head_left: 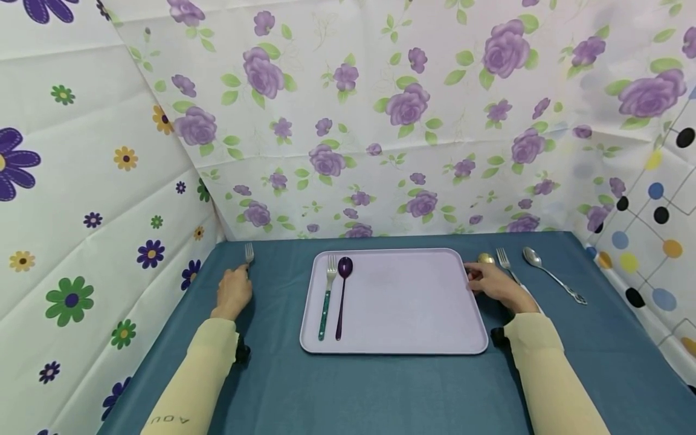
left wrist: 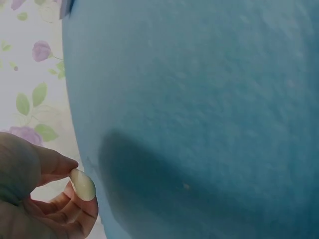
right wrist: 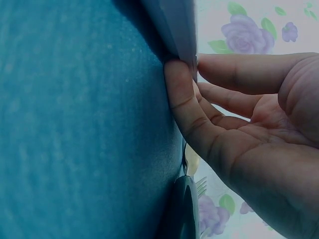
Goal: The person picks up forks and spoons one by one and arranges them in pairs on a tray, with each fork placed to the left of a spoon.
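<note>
At the left of the table my left hand (head_left: 235, 293) pinches a fork (head_left: 249, 252), tines pointing away from me. In the left wrist view the fork's pale, rounded handle end (left wrist: 83, 185) shows between thumb and fingers. My right hand (head_left: 492, 284) holds the right rim of a pale lilac tray (head_left: 413, 302), with fingertips (right wrist: 179, 74) at the tray's edge in the right wrist view. On the tray's left side lie a fork with a green handle (head_left: 324, 314) and a dark purple spoon (head_left: 341, 308), side by side.
Just right of the tray, partly behind my right hand, are a gold spoon (head_left: 486, 258) and another fork (head_left: 503, 258). A silver spoon (head_left: 533, 257) lies farther right. Floral cloth walls (head_left: 348, 139) enclose the blue-covered table (head_left: 380, 393) at the back and sides.
</note>
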{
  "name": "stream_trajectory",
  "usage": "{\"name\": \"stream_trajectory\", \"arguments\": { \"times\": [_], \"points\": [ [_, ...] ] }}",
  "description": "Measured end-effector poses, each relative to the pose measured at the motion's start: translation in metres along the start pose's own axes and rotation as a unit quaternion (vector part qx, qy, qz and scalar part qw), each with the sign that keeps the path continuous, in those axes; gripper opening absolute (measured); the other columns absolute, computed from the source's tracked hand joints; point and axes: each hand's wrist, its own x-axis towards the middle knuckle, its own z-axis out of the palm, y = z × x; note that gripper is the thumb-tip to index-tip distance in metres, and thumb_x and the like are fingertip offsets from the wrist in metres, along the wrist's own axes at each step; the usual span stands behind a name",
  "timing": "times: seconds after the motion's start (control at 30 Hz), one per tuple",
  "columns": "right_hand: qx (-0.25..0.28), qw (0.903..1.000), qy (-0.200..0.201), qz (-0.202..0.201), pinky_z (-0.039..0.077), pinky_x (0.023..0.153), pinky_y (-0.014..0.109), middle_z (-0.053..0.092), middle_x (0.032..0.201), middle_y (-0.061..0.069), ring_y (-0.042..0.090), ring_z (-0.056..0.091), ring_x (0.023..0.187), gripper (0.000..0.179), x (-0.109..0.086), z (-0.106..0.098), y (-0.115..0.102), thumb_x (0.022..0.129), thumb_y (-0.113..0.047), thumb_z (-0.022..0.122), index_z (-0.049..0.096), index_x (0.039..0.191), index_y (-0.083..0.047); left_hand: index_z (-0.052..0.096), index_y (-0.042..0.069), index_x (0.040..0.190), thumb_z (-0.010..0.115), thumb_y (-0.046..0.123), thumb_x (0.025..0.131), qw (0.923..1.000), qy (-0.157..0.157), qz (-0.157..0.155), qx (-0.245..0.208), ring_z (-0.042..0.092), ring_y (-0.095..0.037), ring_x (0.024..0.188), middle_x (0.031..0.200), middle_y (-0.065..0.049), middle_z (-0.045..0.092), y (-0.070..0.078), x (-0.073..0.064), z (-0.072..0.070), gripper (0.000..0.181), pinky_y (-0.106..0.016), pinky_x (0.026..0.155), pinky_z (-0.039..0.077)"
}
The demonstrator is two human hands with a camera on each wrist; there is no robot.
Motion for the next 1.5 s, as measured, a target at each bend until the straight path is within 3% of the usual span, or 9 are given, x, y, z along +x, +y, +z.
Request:
{"name": "stream_trajectory", "arguments": {
  "times": [0.27,0.53,0.83,1.27,1.5],
  "points": [
    [-0.007,0.9994,-0.001,-0.033,0.054,0.071,0.029,0.053,0.093,0.014,0.023,0.055,0.084,0.058,-0.001,-0.001,0.005,0.096,0.007,0.056,0.034,0.146,0.026,0.046,-0.007,0.151,0.044,0.003,0.106,0.9999,0.006,0.014,-0.003,0.051,-0.053,0.125,0.139,-0.037,0.049,0.014,-0.001,-0.003,0.046,-0.067,0.098,0.045],
    [0.0,1.0,0.0,-0.009,0.055,0.073,0.034,0.053,0.097,0.017,0.026,0.056,0.087,0.059,0.0,-0.001,0.002,0.097,0.008,0.057,0.034,0.149,0.023,0.049,-0.005,0.15,0.043,0.002,0.106,0.9994,0.013,0.031,0.002,0.053,-0.051,0.124,0.137,-0.035,0.052,0.03,-0.003,-0.001,0.045,-0.065,0.097,0.046],
    [-0.004,1.0,0.002,-0.006,0.056,0.074,0.036,0.054,0.097,0.017,0.026,0.057,0.087,0.059,-0.001,0.0,0.0,0.097,0.007,0.058,0.034,0.149,0.022,0.051,-0.005,0.149,0.045,0.003,0.105,0.9982,0.021,0.056,-0.005,0.054,-0.052,0.121,0.135,-0.036,0.054,0.034,-0.004,-0.001,0.045,-0.066,0.095,0.046],
    [-0.001,1.0,0.001,-0.001,0.056,0.075,0.035,0.054,0.098,0.017,0.026,0.057,0.088,0.06,-0.001,0.0,-0.001,0.097,0.007,0.057,0.033,0.15,0.022,0.049,-0.004,0.15,0.048,0.005,0.106,0.9987,0.012,0.049,-0.009,0.054,-0.051,0.124,0.138,-0.035,0.053,0.04,-0.003,0.002,0.045,-0.065,0.097,0.046],
    [-0.001,1.0,-0.001,-0.007,0.055,0.074,0.035,0.053,0.096,0.016,0.026,0.056,0.087,0.06,-0.001,0.0,-0.001,0.097,0.008,0.056,0.033,0.15,0.023,0.051,-0.003,0.149,0.051,0.005,0.105,0.9977,0.014,0.066,-0.003,0.054,-0.05,0.124,0.136,-0.033,0.056,0.05,-0.003,0.004,0.045,-0.065,0.101,0.044]
  ]
}}
